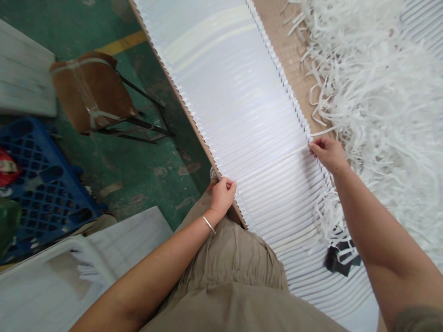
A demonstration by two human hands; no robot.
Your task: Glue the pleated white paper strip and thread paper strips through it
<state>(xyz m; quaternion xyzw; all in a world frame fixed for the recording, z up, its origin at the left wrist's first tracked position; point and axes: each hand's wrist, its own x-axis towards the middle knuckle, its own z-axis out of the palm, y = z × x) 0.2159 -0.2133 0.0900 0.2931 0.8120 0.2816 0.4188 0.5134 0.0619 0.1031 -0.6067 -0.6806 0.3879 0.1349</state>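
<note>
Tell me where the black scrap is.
In the head view, the black scrap is at lower right, on the ribbed white sheeting just left of the right forearm, partly covered by loose white strips.

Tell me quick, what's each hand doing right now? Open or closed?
Left hand: closed, fingertips pinched together at one end of a thin white strip.
Right hand: closed, pinching the same strip's other end.

The lined sheet [242, 101] and loose strips [391, 115] are white, the floor [112, 161] green.
</note>
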